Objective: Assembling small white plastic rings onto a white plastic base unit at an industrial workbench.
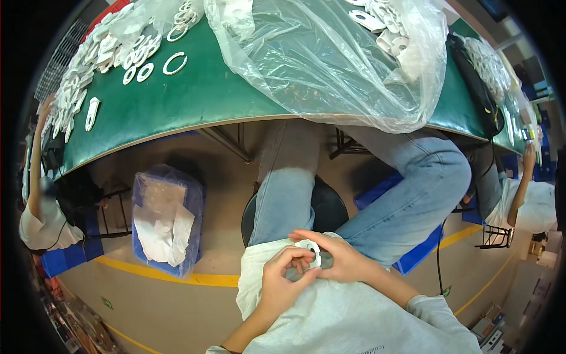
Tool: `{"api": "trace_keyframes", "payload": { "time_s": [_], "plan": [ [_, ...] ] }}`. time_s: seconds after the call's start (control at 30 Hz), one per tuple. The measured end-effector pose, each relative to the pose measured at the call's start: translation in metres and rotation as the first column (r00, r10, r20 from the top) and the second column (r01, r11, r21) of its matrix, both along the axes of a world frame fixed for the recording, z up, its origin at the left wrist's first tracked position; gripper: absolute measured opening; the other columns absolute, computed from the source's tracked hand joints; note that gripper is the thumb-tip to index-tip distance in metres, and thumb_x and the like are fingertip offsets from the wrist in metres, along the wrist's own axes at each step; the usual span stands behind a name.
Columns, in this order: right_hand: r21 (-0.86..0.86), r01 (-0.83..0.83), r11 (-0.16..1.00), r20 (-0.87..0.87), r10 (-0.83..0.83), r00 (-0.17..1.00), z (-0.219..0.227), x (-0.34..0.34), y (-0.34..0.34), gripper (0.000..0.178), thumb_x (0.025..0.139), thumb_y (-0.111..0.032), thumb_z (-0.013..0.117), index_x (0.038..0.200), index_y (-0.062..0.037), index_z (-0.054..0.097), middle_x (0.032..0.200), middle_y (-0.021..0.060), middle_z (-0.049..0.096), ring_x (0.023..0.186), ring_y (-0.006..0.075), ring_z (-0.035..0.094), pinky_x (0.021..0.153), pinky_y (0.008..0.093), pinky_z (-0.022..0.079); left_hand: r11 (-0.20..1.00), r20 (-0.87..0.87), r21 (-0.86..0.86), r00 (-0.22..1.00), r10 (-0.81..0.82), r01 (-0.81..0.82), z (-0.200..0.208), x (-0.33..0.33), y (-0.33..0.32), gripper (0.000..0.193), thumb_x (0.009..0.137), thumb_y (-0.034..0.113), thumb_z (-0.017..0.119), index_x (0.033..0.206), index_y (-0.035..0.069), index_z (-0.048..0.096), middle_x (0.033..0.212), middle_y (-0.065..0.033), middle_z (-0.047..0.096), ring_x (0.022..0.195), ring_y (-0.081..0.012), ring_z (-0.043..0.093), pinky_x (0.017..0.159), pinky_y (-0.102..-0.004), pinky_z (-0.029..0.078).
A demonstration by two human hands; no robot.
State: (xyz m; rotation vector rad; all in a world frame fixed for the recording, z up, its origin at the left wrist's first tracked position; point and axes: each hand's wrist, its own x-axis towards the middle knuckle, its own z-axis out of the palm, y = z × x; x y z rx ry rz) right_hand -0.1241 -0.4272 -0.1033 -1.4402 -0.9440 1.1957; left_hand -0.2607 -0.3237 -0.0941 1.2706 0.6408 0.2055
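Note:
Close to my body, above my lap, both hands hold one small white plastic ring-shaped part (315,251). My left hand (284,276) pinches its left side with thumb and fingers. From the other side, my right hand (341,259) grips it with the thumb below and the fingers over the top. The fingers cover much of the part. On the green table (159,115) ahead lie a larger open white ring (175,63), small oval white rings (145,72) and a long white piece (92,114) with a rounded end.
A large clear plastic bag (330,65) spreads over the table and hangs past its edge, white parts at its far right. White parts heap at the far left. A lined blue bin (197,221) stands on the floor. People work at left (44,224) and right (533,203).

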Motion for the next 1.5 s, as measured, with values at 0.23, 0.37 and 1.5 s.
{"api": "trace_keyframes", "payload": {
  "time_s": [0.23, 0.37, 1.5],
  "plan": [
    [0.124, -0.018, 0.992, 0.351, -0.027, 0.936, 0.002, -0.002, 0.0, 0.076, 0.063, -0.005, 0.073, 0.133, -0.0018, 0.042, 0.125, 0.0166, 0.053, 0.113, 0.0341, 0.052, 0.094, 0.0396, 0.043, 1.0, -0.047, 0.011, 0.999, -0.022, 0.022, -0.004, -0.006, -0.01, 0.023, 0.074, -0.002, 0.073, 0.091, 0.0, 0.059, 0.087, -0.0014, 0.058, 0.08, -0.0093, 0.055, 0.076, -0.0239, 0.046],
    [0.143, -0.057, 0.988, 0.395, -0.004, 0.919, 0.005, -0.01, 0.001, 0.074, 0.063, -0.006, 0.074, 0.13, -0.0014, 0.044, 0.122, 0.0178, 0.054, 0.112, 0.0353, 0.052, 0.094, 0.0401, 0.043, 0.992, 0.017, -0.115, 0.998, -0.058, 0.059, -0.02, -0.021, -0.008, 0.021, 0.076, -0.002, 0.071, 0.092, 0.001, 0.058, 0.087, 0.0003, 0.056, 0.082, -0.0078, 0.053, 0.077, -0.0225, 0.045],
    [-0.164, -0.035, 0.986, -0.372, -0.029, 0.928, -0.046, 0.036, 0.028, 0.077, 0.073, -0.006, 0.076, 0.138, 0.003, 0.034, 0.13, 0.0153, 0.049, 0.115, 0.0219, 0.051, 0.096, 0.0344, 0.043, 0.9, 0.092, 0.419, 0.981, -0.172, 0.119, -0.03, 0.028, 0.047, 0.027, 0.074, 0.01, 0.074, 0.094, 0.001, 0.059, 0.096, -0.0128, 0.059, 0.093, -0.0274, 0.056, 0.079, -0.0347, 0.045]
  ]
}}
